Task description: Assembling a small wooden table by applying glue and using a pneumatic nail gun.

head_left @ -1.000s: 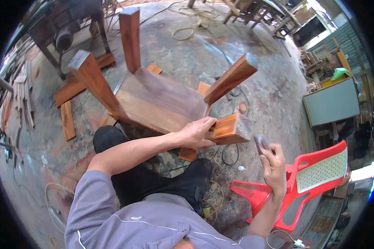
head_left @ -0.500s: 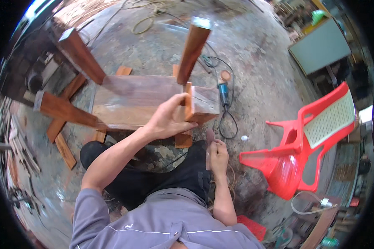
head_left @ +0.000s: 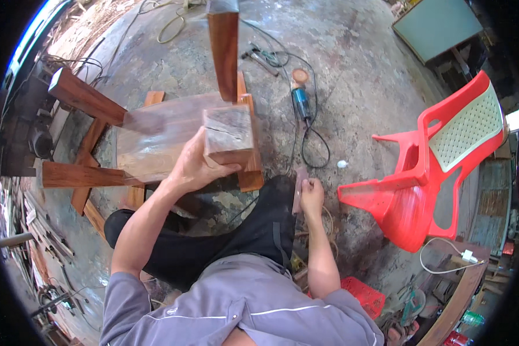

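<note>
Plainly, the left hand (head_left: 193,164) is nearer, curled against the upturned table (head_left: 147,151)'s near right leg (head_left: 229,134), close to its raised end. That leg lies left of and beyond the right hand (head_left: 312,198), which, beside the knee (head_left: 278,191), grips a slim block (head_left: 299,187) pointing away from the body; its hidden fingers are hard to judge.

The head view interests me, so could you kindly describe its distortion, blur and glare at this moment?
In the head view, the dark fisheye surround swallows the corners; the upturned wooden table looks partly smeared there, though cracks show on the near leg; in that same head view, the red chair carries a soft highlight and the upper-left rim glares.
</note>
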The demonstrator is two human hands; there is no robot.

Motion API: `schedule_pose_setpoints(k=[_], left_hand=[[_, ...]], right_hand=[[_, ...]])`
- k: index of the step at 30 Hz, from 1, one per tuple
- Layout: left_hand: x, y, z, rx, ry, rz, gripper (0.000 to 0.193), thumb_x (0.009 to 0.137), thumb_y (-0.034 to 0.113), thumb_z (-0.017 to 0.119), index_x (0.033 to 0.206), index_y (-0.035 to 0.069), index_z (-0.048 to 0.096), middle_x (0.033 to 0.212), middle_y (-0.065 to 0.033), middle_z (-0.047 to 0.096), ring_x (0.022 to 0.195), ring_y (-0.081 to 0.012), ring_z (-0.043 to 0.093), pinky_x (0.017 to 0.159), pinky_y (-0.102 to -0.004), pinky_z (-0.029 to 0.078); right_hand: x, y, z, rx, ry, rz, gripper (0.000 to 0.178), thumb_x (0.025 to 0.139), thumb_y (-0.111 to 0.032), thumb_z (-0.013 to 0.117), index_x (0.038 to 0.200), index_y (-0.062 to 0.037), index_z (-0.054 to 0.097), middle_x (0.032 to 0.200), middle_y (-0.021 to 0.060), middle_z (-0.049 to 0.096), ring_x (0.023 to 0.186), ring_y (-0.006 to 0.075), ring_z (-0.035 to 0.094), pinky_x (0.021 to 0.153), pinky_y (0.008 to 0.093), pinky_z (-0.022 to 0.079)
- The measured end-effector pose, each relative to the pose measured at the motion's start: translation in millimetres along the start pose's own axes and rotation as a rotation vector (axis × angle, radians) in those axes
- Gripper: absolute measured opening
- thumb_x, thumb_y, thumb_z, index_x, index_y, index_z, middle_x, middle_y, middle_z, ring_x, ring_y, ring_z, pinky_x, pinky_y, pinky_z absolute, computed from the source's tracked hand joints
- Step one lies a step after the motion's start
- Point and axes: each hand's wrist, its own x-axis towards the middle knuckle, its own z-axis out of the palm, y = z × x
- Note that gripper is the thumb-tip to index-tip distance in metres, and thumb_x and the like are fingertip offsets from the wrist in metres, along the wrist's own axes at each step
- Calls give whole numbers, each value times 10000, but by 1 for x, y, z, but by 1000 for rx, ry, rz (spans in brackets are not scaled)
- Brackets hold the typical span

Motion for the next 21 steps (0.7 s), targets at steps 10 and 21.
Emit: schedule_pose_setpoints(k=[10,21], left_hand=[[-15,-21,-1,150,-24,-308,451,745,176,936,1112,27,721,1072,-92,755,977,-191,693,883,-375,570],[-76,4,-159,759,570,72,403,923,25,717,1320,25,649,1328,-150,668,1270,-275,622,1088,-375,458]], right_hand=[[100,87,-12,-201,171,120,224,985,-214,622,1002,-5,700,899,217,732,888,413,710,839,477,541],[-42,-43,66,483,-633,293,255,1078,-217,562,1160,2,665,962,105,725,791,142,706,686,288,574]])
